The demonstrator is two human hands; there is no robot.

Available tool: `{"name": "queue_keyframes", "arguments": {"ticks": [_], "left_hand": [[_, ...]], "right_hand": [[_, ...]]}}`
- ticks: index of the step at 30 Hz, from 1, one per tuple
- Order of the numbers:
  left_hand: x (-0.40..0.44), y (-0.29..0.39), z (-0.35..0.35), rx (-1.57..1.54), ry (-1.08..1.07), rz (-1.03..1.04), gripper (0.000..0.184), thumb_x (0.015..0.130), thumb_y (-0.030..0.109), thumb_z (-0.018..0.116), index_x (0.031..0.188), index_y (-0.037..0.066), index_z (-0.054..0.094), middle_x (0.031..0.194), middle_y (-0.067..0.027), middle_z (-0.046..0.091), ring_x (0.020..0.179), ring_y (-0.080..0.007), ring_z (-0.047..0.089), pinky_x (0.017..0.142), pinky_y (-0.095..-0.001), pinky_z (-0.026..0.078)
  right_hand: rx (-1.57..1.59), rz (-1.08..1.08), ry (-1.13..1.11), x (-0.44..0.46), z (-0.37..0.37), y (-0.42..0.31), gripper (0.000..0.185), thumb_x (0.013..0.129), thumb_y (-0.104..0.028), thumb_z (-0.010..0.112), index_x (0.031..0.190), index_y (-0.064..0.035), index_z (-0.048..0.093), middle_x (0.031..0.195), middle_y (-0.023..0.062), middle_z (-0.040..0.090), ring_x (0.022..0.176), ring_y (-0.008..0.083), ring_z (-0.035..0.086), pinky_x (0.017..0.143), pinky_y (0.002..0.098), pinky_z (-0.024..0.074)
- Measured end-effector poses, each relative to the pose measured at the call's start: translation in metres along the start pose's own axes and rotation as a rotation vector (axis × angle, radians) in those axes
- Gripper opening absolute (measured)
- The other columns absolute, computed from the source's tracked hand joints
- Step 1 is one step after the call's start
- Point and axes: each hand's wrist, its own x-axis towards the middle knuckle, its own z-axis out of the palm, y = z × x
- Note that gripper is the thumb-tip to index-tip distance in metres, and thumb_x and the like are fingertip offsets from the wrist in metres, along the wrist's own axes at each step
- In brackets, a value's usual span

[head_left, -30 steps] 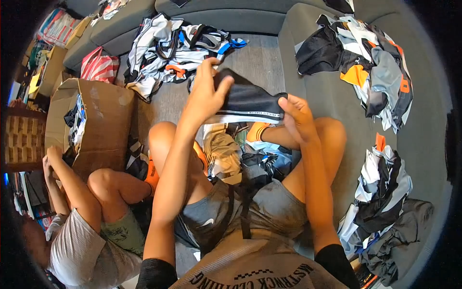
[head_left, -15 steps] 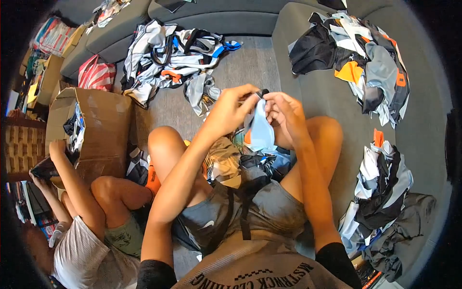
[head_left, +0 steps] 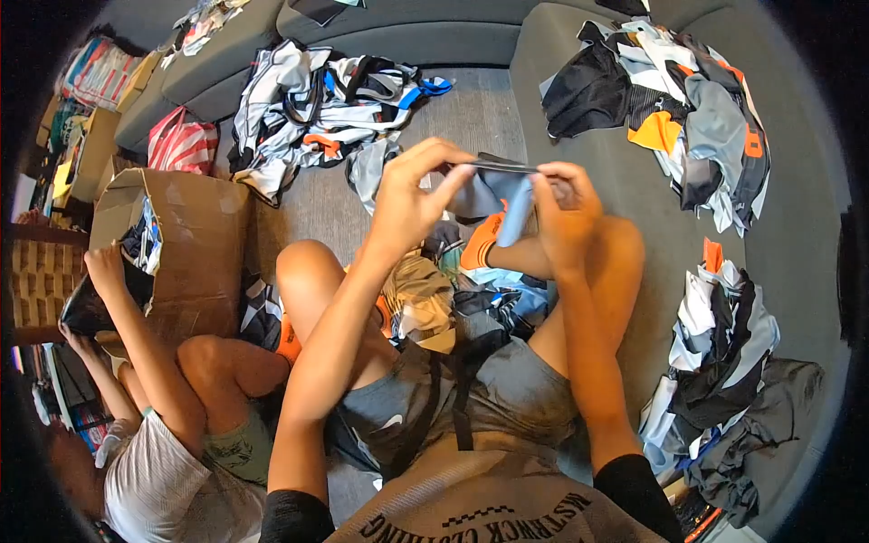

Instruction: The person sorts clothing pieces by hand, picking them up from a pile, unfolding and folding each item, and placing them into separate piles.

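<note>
A strip of light blue and grey fabric with a dark edge [head_left: 514,210] hangs between my two hands, above my lap. My left hand [head_left: 418,187] pinches one end of its dark upper edge between thumb and fingers. At the other end, my right hand [head_left: 568,199] grips the same edge, and the light blue part dangles beside its thumb. The edge is stretched straight from hand to hand. Below, between my legs, lie brown fabric pieces [head_left: 421,294] and blue and dark fabric pieces [head_left: 502,303].
A heap of white, black and blue fabric [head_left: 317,109] lies on the floor ahead. More fabric piles [head_left: 697,118] cover the grey sofa [head_left: 615,195] at right. To the left, another person [head_left: 172,462] sits by a cardboard box [head_left: 195,244], handling something dark.
My hands have moved apart, pulling the dark edge of the fabric straight between them. The light blue part has swung toward my right hand. The other person's raised hand has shifted slightly.
</note>
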Motion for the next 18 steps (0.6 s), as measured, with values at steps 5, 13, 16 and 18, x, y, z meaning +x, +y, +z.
{"name": "queue_keyframes", "arguments": {"ticks": [5,13,16,18], "left_hand": [[0.0,0.009,0.009,0.159,0.017,0.279,0.011,0.069,-0.002,0.061,0.08,0.001,0.061,0.081,-0.0056,0.054,0.071,-0.0184,0.051,0.066,-0.0254,0.042],[0.001,0.009,0.002,0.192,0.088,0.311,0.013,0.068,-0.004,0.06,0.08,0.001,0.057,0.083,-0.0055,0.053,0.07,-0.018,0.049,0.064,-0.0254,0.041],[0.003,0.013,0.0,0.184,0.072,0.324,0.013,0.069,-0.004,0.059,0.081,0.001,0.057,0.083,-0.0053,0.053,0.069,-0.0169,0.049,0.063,-0.0252,0.041],[0.003,0.015,-0.001,0.122,0.011,0.186,0.013,0.071,-0.004,0.057,0.083,0.001,0.057,0.083,-0.0049,0.054,0.069,-0.0152,0.048,0.062,-0.0247,0.041]], "right_hand": [[-0.072,-0.575,0.104,0.011,-0.009,-0.001,0.019,0.073,0.008,0.062,0.088,-0.0017,0.056,0.086,0.0097,0.062,0.075,0.0174,0.058,0.074,0.0254,0.0467],[0.014,-0.569,0.038,0.008,-0.004,-0.004,0.021,0.072,0.011,0.059,0.088,-0.0013,0.055,0.089,0.0118,0.061,0.08,0.0207,0.059,0.077,0.0281,0.0469],[-0.026,-0.424,0.028,0.004,0.002,-0.006,0.023,0.075,0.008,0.06,0.094,-0.004,0.056,0.081,0.0061,0.058,0.072,0.0132,0.054,0.068,0.0232,0.0439],[-0.085,-0.343,0.054,-0.001,0.004,-0.009,0.023,0.077,0.005,0.06,0.097,-0.0054,0.056,0.075,0.003,0.057,0.064,0.0094,0.051,0.06,0.0205,0.042]]}}
